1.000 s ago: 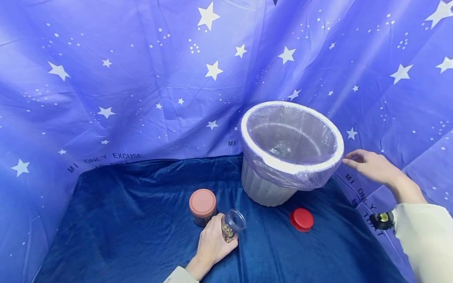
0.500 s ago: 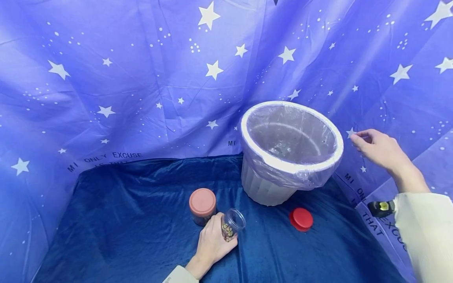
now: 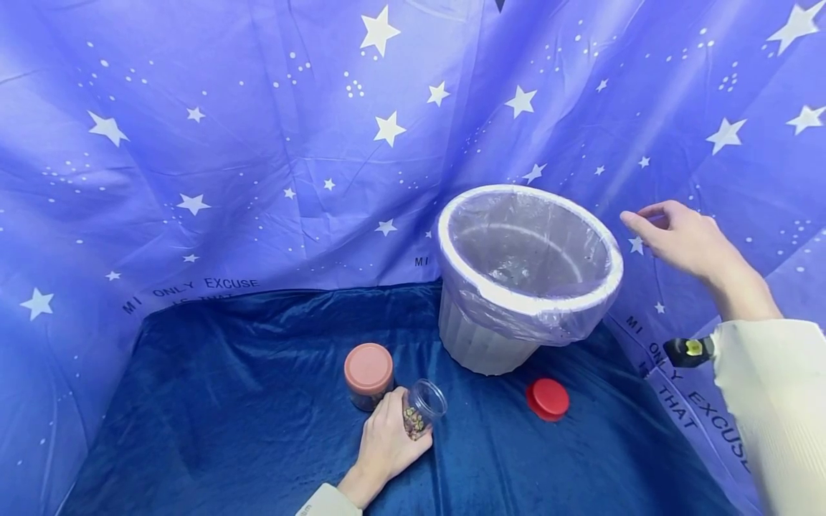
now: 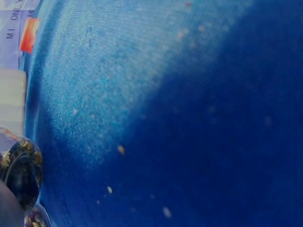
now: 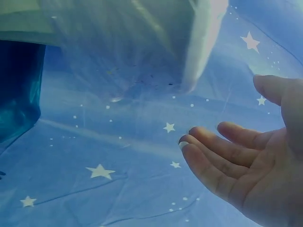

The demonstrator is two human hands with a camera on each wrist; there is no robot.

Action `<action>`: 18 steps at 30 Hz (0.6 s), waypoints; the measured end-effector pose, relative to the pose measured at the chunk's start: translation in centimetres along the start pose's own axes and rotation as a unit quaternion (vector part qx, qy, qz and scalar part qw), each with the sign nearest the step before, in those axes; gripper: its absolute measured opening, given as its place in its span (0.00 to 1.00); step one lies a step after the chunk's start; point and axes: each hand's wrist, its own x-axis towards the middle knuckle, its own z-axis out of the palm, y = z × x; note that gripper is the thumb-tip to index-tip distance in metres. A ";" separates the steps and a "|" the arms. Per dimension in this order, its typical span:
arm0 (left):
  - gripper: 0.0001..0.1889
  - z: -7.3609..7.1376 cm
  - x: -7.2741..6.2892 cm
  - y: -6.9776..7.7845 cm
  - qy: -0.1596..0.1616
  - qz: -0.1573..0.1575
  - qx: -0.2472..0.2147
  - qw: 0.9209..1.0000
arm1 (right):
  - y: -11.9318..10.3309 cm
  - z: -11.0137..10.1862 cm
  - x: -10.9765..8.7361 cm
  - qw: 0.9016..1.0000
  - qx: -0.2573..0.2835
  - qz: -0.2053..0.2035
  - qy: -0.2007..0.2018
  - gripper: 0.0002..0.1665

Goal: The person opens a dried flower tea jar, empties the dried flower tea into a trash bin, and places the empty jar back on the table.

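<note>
My left hand grips a small clear jar, which has no lid on and holds dried yellowish bits. In the left wrist view, part of that jar shows at the left edge. Just behind the left hand stands a second jar with a pink lid. My right hand is in the air right of the white bin, fingers relaxed and nothing in them. The right wrist view shows the right hand with fingers loosely bent, apart from the bin's rim.
A clear plastic liner is folded over the bin's rim. Right of the bin's foot lies a red lid on the dark blue cloth. A purple star-patterned curtain rises behind and at both sides. Small crumbs dot the cloth.
My right hand has risen beside the bin, from below its rim to above the rim's right edge. The left hand and its jar have stayed in place.
</note>
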 end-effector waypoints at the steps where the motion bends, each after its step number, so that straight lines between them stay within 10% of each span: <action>1: 0.36 0.0 0.0 0.0 -0.001 -0.001 0.000 1.000 | -0.3 -0.1 0.1 1.000 -0.001 0.002 -0.003 0.47; 18: 0.36 -0.2 0.0 0.1 -0.007 -0.005 0.001 1.000 | -2.2 0.6 1.6 0.996 -0.047 0.023 -0.076 0.60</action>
